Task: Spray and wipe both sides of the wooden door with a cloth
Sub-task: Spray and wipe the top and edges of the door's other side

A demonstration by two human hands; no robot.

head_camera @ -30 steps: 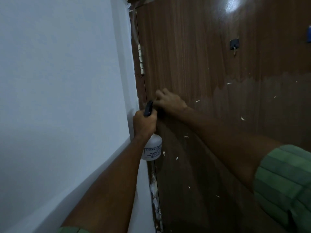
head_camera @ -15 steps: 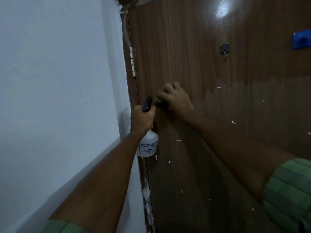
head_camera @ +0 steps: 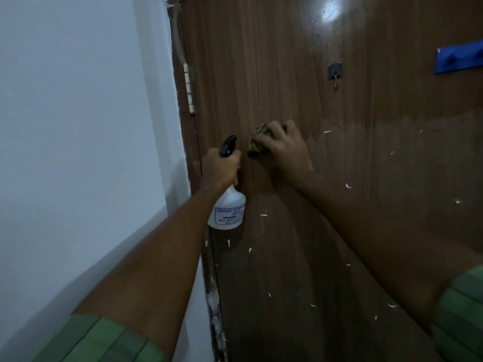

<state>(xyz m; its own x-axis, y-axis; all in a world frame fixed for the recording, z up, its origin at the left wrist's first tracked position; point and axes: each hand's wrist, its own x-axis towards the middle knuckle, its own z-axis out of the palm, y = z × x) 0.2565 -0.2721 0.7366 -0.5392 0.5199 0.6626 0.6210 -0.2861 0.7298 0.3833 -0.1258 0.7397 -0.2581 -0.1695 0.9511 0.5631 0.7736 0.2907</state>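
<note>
A dark brown wooden door (head_camera: 300,74) fills the right of the head view, flecked with small white paint marks. My left hand (head_camera: 220,167) grips a white spray bottle (head_camera: 228,209) by its neck; its black nozzle sticks up above my fist, close to the hinge edge. My right hand (head_camera: 283,150) holds a bunched, patterned cloth (head_camera: 257,139) and presses it against the door, just right of the bottle. Most of the cloth is hidden under my fingers.
A white wall (head_camera: 78,126) stands on the left, meeting the door frame. A metal hinge (head_camera: 189,87) sits on the door's left edge. A small dark hook (head_camera: 335,71) and a blue hook rail (head_camera: 460,60) are fixed to the door at upper right.
My right hand with the cloth has slid to the right along the door, away from the hinge edge. The left hand keeps holding the bottle in much the same place.
</note>
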